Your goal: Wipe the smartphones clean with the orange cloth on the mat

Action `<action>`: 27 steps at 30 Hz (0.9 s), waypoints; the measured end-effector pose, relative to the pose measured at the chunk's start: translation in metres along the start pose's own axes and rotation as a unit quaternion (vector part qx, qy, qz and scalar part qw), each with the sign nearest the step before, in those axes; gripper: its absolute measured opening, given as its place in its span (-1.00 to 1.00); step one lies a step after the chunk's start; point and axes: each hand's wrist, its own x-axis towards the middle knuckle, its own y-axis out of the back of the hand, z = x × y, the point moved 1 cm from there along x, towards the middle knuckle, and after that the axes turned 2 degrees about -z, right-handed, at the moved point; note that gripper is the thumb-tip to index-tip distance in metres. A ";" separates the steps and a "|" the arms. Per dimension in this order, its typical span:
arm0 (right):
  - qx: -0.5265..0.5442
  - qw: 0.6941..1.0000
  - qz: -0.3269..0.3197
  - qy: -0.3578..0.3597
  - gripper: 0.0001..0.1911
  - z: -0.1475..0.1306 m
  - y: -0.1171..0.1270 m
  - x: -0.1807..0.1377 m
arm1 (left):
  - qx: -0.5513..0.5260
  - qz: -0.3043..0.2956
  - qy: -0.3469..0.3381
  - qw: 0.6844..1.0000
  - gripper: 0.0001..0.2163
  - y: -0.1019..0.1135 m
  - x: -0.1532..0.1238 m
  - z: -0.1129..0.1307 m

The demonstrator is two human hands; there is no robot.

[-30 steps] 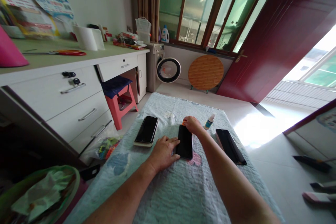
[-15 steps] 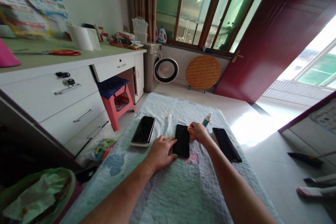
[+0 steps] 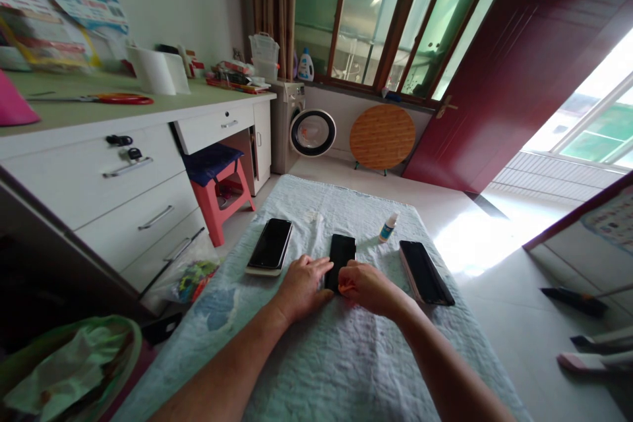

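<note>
A black smartphone [image 3: 342, 250] lies screen up on the cloth-covered table in front of me. My left hand [image 3: 305, 283] rests at its left edge, fingers stretched out, with the fingertips and thumb touching the phone's side. Bunched in my closed right hand [image 3: 368, 285] is a small orange cloth [image 3: 346, 287], pressed on the lower right part of the screen. Part of the phone's lower end is hidden by that hand. A small spray bottle [image 3: 388, 227] with a white top stands beyond my right hand.
Left of my hands, another phone [image 3: 271, 243] lies on a pale box. At the right is a dark phone [image 3: 426, 271], also on a box. A pale quilted cloth [image 3: 316, 369] covers the table. A pink stool [image 3: 217, 201] and a bin [image 3: 131, 336] stand at the left.
My right hand has moved with the orange cloth from the phone's upper right edge down toward its lower end. My left hand has stayed at the phone's left side.
</note>
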 end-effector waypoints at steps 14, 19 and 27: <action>-0.102 0.959 0.220 -0.144 -0.80 0.048 -0.002 0.053 | -0.013 0.003 -0.003 1.000 -0.45 0.004 0.001 0.002; -0.091 0.950 0.257 -0.149 -0.72 0.051 -0.012 0.051 | -0.009 0.003 -0.004 1.000 -0.45 0.004 0.001 0.002; -0.099 0.956 0.215 -0.175 -0.69 0.046 -0.008 0.047 | -0.008 -0.007 0.006 1.000 -0.46 0.005 0.001 0.003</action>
